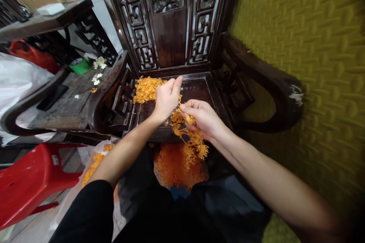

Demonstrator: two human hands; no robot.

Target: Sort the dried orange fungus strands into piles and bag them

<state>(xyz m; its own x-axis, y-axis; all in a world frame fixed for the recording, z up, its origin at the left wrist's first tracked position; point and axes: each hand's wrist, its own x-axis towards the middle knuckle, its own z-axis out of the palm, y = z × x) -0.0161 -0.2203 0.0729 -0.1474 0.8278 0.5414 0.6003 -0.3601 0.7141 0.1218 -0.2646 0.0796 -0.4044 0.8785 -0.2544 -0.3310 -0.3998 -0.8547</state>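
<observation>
Head camera: both hands, left hand and right hand, pinched shut on orange strands above a carved wooden chair.

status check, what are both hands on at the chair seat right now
Left hand pinching orange strands off the seat. Right hand closed on a hanging orange clump. Sorted pile at the seat's back left corner. Nothing blocking either hand.
</observation>
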